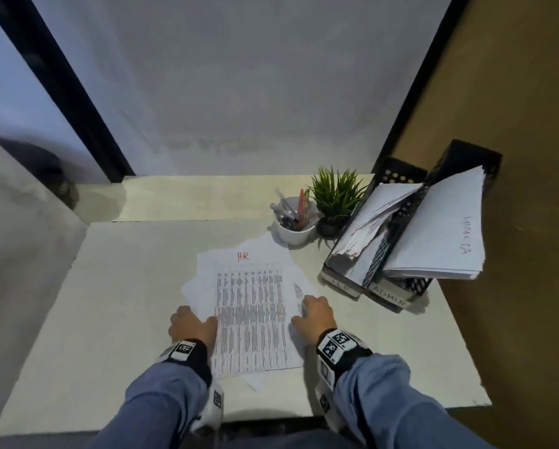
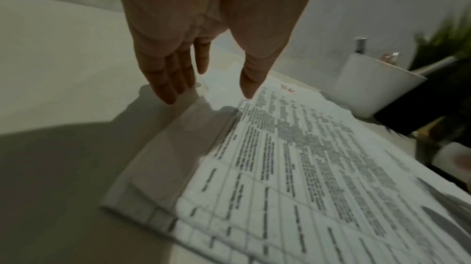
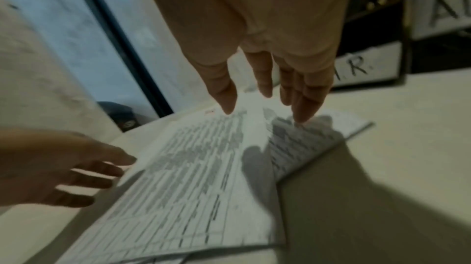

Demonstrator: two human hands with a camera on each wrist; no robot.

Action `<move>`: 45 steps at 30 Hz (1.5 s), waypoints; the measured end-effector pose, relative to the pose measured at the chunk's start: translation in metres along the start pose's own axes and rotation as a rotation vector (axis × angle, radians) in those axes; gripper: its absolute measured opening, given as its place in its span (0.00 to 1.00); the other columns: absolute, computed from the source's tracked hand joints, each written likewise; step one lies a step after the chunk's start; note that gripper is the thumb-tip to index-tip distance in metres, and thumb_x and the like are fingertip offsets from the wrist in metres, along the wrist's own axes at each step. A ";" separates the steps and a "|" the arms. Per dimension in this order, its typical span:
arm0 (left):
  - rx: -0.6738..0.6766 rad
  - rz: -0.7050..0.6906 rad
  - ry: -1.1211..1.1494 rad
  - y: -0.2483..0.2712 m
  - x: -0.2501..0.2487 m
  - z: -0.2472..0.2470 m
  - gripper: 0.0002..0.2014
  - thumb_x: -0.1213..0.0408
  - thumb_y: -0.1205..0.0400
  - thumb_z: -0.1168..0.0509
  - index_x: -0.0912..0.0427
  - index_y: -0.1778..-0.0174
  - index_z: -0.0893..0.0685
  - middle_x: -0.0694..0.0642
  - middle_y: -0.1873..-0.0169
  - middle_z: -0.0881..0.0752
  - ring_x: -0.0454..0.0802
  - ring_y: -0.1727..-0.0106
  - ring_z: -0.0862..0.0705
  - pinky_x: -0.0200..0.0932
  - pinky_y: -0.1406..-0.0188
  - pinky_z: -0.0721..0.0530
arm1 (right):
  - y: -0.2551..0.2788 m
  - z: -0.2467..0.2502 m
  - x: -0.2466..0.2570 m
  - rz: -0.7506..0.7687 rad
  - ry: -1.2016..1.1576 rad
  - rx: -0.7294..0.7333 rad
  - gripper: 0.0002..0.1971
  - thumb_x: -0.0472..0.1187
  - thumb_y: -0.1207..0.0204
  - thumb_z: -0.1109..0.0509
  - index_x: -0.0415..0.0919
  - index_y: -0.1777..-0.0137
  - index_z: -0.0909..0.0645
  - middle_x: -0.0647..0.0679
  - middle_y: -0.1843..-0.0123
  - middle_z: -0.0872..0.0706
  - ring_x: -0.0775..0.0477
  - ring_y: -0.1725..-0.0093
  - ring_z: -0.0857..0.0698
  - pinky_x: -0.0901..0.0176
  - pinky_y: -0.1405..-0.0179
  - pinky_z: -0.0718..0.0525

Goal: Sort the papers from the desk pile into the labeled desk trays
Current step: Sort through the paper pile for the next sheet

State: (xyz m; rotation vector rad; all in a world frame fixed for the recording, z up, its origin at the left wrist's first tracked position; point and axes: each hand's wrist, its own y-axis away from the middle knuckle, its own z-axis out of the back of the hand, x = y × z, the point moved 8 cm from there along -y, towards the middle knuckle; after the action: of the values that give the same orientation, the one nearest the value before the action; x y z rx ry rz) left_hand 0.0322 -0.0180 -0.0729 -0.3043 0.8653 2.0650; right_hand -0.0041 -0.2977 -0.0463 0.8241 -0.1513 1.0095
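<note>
A loose pile of printed papers [image 1: 250, 319] lies mid-desk; its top sheet is a table marked "HR" in red [image 1: 243, 256]. My left hand [image 1: 190, 320] sits at the pile's left edge, fingers straight [image 2: 168, 93] over the desk and thumb over the sheet. My right hand [image 1: 313, 311] is at the right edge, straight fingers [image 3: 303, 113] reaching down to a lower sheet. Neither hand grips anything. Two black mesh trays stand at the right, one with a hard-to-read label [image 1: 341, 285] and one labelled "ADMIN" [image 1: 388, 298]. Both hold papers.
A white cup of pens [image 1: 293, 231] and a small potted plant [image 1: 334, 199] stand just beyond the pile, left of the trays. The white desk [image 1: 109, 303] stretches to the left. A brown wall [image 1: 514, 92] borders the right side.
</note>
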 end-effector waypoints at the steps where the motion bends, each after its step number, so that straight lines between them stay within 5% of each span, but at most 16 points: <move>1: 0.014 -0.006 0.036 0.001 0.002 -0.001 0.31 0.63 0.27 0.30 0.67 0.29 0.32 0.67 0.33 0.26 0.67 0.35 0.24 0.57 0.36 0.23 | -0.001 -0.006 -0.006 -0.059 0.012 0.008 0.23 0.40 0.27 0.34 0.34 0.32 0.29 0.37 0.34 0.29 0.37 0.34 0.26 0.53 0.37 0.24; 5: 0.120 -0.009 0.154 0.010 0.005 -0.014 0.30 0.60 0.25 0.29 0.66 0.31 0.32 0.65 0.36 0.21 0.61 0.40 0.20 0.44 0.45 0.24 | -0.005 -0.015 -0.015 -0.149 -0.052 -0.031 0.11 0.38 0.31 0.34 0.42 0.51 0.31 0.40 0.43 0.29 0.45 0.48 0.27 0.58 0.61 0.26; 8: 0.110 -0.061 0.105 0.015 -0.001 -0.014 0.20 0.62 0.25 0.28 0.66 0.42 0.25 0.65 0.45 0.16 0.57 0.51 0.19 0.42 0.54 0.26 | -0.010 -0.022 -0.017 -0.151 -0.125 -0.023 0.19 0.36 0.32 0.35 0.52 0.69 0.44 0.48 0.57 0.32 0.48 0.53 0.31 0.66 0.74 0.39; 10: 0.090 -0.133 0.075 0.018 -0.007 -0.009 0.16 0.64 0.25 0.28 0.66 0.45 0.23 0.65 0.47 0.15 0.59 0.49 0.18 0.41 0.55 0.26 | -0.007 -0.021 -0.015 -0.167 -0.220 -0.024 0.08 0.35 0.31 0.35 0.50 0.62 0.30 0.50 0.57 0.26 0.48 0.50 0.27 0.64 0.62 0.27; 11: 0.091 -0.165 0.080 0.019 -0.010 -0.007 0.16 0.66 0.24 0.29 0.67 0.43 0.22 0.64 0.46 0.15 0.60 0.47 0.17 0.40 0.54 0.26 | -0.008 -0.022 -0.019 -0.176 -0.267 -0.039 0.10 0.35 0.31 0.35 0.44 0.50 0.22 0.48 0.49 0.21 0.48 0.48 0.25 0.64 0.55 0.26; 16: 0.065 -0.293 0.091 0.022 -0.016 0.006 0.18 0.73 0.18 0.43 0.60 0.32 0.21 0.61 0.51 0.12 0.58 0.55 0.14 0.43 0.52 0.16 | -0.004 -0.020 -0.017 -0.223 -0.345 -0.011 0.24 0.34 0.28 0.34 0.37 0.30 0.27 0.43 0.35 0.21 0.44 0.44 0.20 0.65 0.51 0.25; 20: -0.055 -0.340 0.164 0.024 -0.010 0.030 0.18 0.72 0.16 0.44 0.58 0.32 0.19 0.62 0.47 0.11 0.56 0.54 0.14 0.38 0.49 0.20 | -0.006 -0.016 -0.015 -0.218 -0.315 0.036 0.30 0.36 0.28 0.30 0.34 0.25 0.31 0.40 0.25 0.26 0.41 0.28 0.25 0.58 0.31 0.27; 25: 0.083 -0.255 0.546 0.018 0.000 0.021 0.22 0.81 0.23 0.41 0.52 0.68 0.09 0.54 0.57 0.09 0.56 0.55 0.13 0.44 0.48 0.17 | -0.001 -0.008 -0.008 -0.170 -0.673 0.010 0.34 0.25 0.29 0.29 0.31 0.23 0.36 0.36 0.25 0.28 0.38 0.34 0.21 0.69 0.50 0.21; 27: 0.198 -0.211 0.668 0.016 0.001 0.008 0.23 0.85 0.27 0.38 0.53 0.75 0.09 0.53 0.64 0.08 0.58 0.55 0.13 0.48 0.46 0.17 | 0.003 -0.004 -0.003 -0.166 -0.861 0.013 0.30 0.22 0.29 0.30 0.34 0.27 0.32 0.36 0.35 0.21 0.39 0.48 0.17 0.70 0.68 0.17; 31: 0.289 -0.167 0.675 0.018 -0.001 -0.006 0.13 0.82 0.37 0.27 0.58 0.71 0.15 0.57 0.70 0.14 0.56 0.61 0.18 0.53 0.51 0.19 | -0.003 0.003 -0.014 -0.227 -0.989 -0.085 0.16 0.30 0.34 0.22 0.34 0.49 0.23 0.37 0.52 0.14 0.44 0.59 0.15 0.63 0.67 0.17; 34: 0.296 -0.179 0.632 0.022 -0.002 -0.007 0.17 0.66 0.44 0.20 0.59 0.64 0.19 0.60 0.67 0.18 0.54 0.65 0.20 0.52 0.57 0.19 | -0.002 0.011 -0.021 -0.240 -1.022 -0.144 0.12 0.29 0.31 0.24 0.37 0.56 0.25 0.44 0.63 0.18 0.52 0.71 0.18 0.72 0.82 0.23; 36: 0.277 -0.212 0.598 0.023 -0.007 -0.004 0.13 0.62 0.37 0.19 0.58 0.68 0.18 0.53 0.70 0.16 0.52 0.69 0.20 0.47 0.63 0.20 | -0.001 0.014 -0.022 -0.233 -1.037 -0.146 0.07 0.27 0.29 0.27 0.30 0.52 0.19 0.41 0.57 0.15 0.49 0.71 0.17 0.72 0.81 0.21; 38: 0.262 -0.230 0.609 0.021 -0.012 -0.001 0.23 0.60 0.26 0.26 0.53 0.81 0.31 0.45 0.82 0.31 0.48 0.78 0.34 0.41 0.72 0.35 | 0.000 0.016 -0.023 -0.226 -1.051 -0.153 0.12 0.27 0.28 0.28 0.24 0.44 0.18 0.38 0.51 0.15 0.47 0.68 0.18 0.72 0.81 0.19; 40: 0.219 -0.249 0.588 0.015 -0.013 0.002 0.26 0.59 0.20 0.33 0.52 0.78 0.42 0.48 0.79 0.42 0.48 0.74 0.43 0.42 0.69 0.46 | 0.005 0.019 -0.021 -0.228 -1.113 -0.186 0.14 0.25 0.27 0.30 0.20 0.42 0.19 0.36 0.50 0.17 0.49 0.70 0.22 0.76 0.85 0.22; 43: 0.212 -0.208 0.596 0.002 -0.002 0.007 0.19 0.59 0.17 0.38 0.54 0.74 0.31 0.52 0.75 0.32 0.49 0.69 0.34 0.42 0.66 0.36 | 0.007 0.031 -0.029 -0.228 -1.194 -0.252 0.17 0.22 0.30 0.29 0.22 0.40 0.20 0.39 0.49 0.16 0.53 0.68 0.23 0.81 0.82 0.23; 45: 0.226 -0.177 0.625 -0.002 0.003 0.012 0.10 0.64 0.16 0.39 0.53 0.63 0.18 0.52 0.65 0.18 0.51 0.59 0.21 0.43 0.50 0.25 | 0.003 0.034 -0.047 -0.318 -1.200 -0.290 0.16 0.25 0.30 0.28 0.25 0.41 0.17 0.36 0.50 0.14 0.51 0.67 0.22 0.76 0.79 0.22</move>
State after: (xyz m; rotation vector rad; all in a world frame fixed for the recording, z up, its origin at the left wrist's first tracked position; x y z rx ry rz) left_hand 0.0335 -0.0073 -0.0665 -0.8944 1.3725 1.6986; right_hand -0.0242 -0.3517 -0.0431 1.0478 -1.1210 0.0781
